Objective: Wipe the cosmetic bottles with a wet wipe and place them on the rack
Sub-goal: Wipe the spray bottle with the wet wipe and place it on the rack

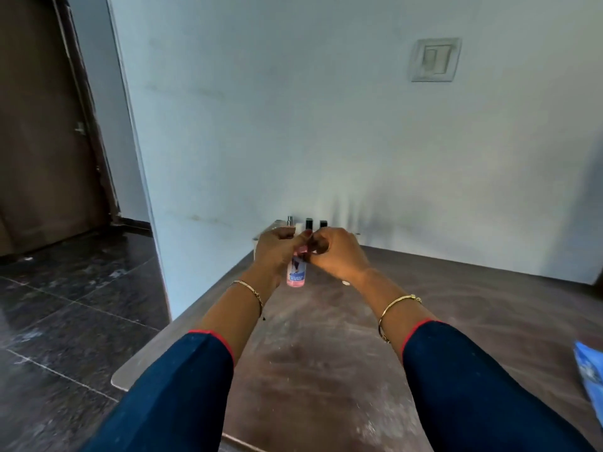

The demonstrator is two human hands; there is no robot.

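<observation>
A small pink bottle (296, 275) with a pictured label hangs upright above the brown table (326, 353). My left hand (275, 247) grips its upper part. My right hand (336, 251) is curled at the bottle's top, right beside the left, and hides the cap. No wet wipe shows in either hand. Behind my hands a pale rack (265, 232) stands against the wall, with several small bottles (308, 222) on it, mostly hidden.
A blue packet (590, 370) lies at the table's right edge. A small white object (345, 282) lies under my right wrist. The wall stands close behind the rack. Left of the table are dark floor tiles and a brown door (42, 141).
</observation>
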